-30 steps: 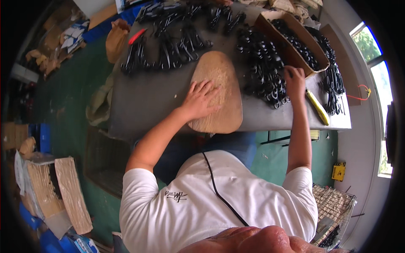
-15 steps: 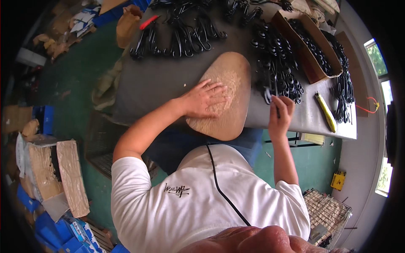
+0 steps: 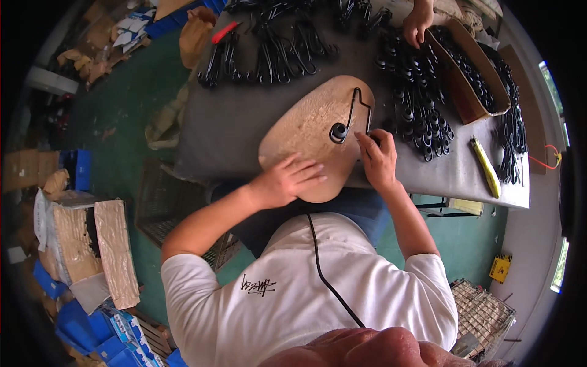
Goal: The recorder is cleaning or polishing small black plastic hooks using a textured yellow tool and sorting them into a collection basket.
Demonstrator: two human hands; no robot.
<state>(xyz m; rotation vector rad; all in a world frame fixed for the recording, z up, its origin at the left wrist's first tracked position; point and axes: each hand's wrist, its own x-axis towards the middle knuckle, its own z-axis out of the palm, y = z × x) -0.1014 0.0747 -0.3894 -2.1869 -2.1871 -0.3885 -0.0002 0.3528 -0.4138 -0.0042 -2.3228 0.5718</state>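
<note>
A tan, rounded board with a worn, flaky surface lies at the near edge of the grey table. My left hand rests flat on its near-left part, fingers stretched out and holding nothing. Above the board's right side, my right hand is closed on one end of a black bent-wire hook. The hook's other end curls around a thick, round black piece. To the right of my right hand lies a pile of similar black wire hooks.
Another person's hand reaches onto the hook pile from the far side. A cardboard box of black parts stands at right, near a yellow-handled cutter. More hooks and a red-handled tool lie at the far left.
My right hand has moved left from the hook pile, bringing a hook over the board. My left hand has slid nearer to me. Another person's hand has come in at the far right.
</note>
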